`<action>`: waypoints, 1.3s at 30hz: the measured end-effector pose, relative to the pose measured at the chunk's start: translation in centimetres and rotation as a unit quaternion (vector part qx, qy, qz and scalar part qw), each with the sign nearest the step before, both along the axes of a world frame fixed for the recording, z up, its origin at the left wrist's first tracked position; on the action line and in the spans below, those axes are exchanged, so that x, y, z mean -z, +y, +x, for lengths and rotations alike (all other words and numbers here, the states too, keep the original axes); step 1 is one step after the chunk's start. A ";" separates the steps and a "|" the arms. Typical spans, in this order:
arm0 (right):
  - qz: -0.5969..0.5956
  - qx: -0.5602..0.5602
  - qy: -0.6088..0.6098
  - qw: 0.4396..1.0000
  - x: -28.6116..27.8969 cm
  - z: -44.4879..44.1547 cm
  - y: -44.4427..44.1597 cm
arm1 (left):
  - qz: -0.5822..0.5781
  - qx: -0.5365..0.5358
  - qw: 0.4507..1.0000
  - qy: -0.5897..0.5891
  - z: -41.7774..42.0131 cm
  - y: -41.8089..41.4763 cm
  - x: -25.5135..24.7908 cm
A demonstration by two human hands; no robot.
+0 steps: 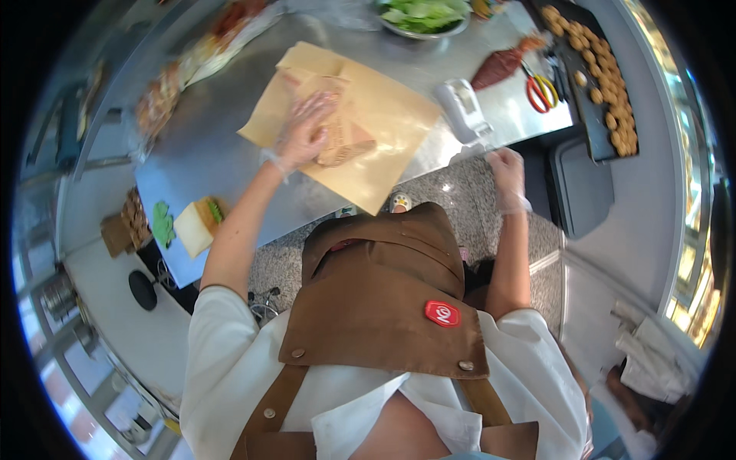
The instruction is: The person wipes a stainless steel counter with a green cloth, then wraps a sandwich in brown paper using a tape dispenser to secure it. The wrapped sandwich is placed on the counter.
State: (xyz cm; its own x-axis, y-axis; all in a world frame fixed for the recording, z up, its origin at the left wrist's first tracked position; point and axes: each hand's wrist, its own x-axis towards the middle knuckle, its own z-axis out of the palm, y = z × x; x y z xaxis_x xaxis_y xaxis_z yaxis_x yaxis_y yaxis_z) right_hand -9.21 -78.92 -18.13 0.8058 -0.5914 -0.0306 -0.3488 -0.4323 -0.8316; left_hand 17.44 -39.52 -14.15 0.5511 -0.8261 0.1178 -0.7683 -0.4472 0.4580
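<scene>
My left hand (pixel 307 129), in a clear plastic glove, lies flat on a printed paper wrapper (pixel 351 135) with something under or inside it. Beneath that is a large sheet of tan paper (pixel 397 121) on the steel table (pixel 224 138). My right hand (pixel 509 172), gloved too, is curled just off the table's front edge, near a white tape dispenser (pixel 464 112); whether its fingertips pinch anything cannot be told. Left of my left forearm, a sandwich of white bread (pixel 198 226) with a green leaf filling stands beside a crumpled green item (pixel 163 223).
At the back are a metal bowl of lettuce (pixel 425 17) and bagged bread (pixel 158 98). On the right lie a filled piping bag (pixel 499 66), scissors (pixel 540 94) and a black tray (pixel 601 138) of small round baked pieces. A grey bin (pixel 583 190) stands below the tray.
</scene>
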 end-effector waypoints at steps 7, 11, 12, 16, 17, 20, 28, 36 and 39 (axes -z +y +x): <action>0.240 -0.122 -0.002 0.963 -10.8 10.2 11.9 | -0.055 -0.057 0.995 0.057 -1.1 0.2 -0.2; 0.239 -0.188 0.046 0.952 -9.0 17.7 16.1 | -0.083 -0.046 0.994 0.062 -1.1 0.4 0.1; 0.244 -0.200 0.059 0.947 -7.9 19.1 16.5 | -0.086 -0.049 0.993 0.066 -1.0 0.5 0.4; 0.187 -0.222 0.059 0.955 -4.0 22.0 17.5 | -0.102 -0.049 0.991 0.077 -1.1 0.6 0.6; 0.181 -0.226 0.058 0.955 -3.4 22.4 17.5 | -0.105 -0.054 0.990 0.077 -1.1 0.6 0.8; 0.198 -0.219 0.088 0.951 -3.7 22.8 18.0 | -0.111 -0.062 0.989 0.080 -1.2 0.9 1.1; 0.130 -0.210 0.138 0.959 -4.9 23.2 19.0 | -0.117 -0.065 0.990 0.036 -1.0 0.9 2.4; 0.006 -0.172 0.224 0.959 -3.1 24.4 18.7 | -0.066 -0.055 0.996 -0.031 -1.1 0.1 2.2; 0.121 -0.125 0.254 0.951 -5.1 24.4 19.4 | -0.077 -0.059 0.994 -0.053 -1.1 -0.1 2.2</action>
State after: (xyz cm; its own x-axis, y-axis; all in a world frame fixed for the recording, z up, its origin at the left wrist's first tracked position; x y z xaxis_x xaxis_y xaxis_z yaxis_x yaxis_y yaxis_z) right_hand 15.15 -59.49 -13.00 0.7647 -0.3102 -0.5647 -0.6443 -0.3722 -0.6681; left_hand 16.30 -39.58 -16.35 0.6201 -0.7247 0.3006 -0.7628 -0.4673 0.4470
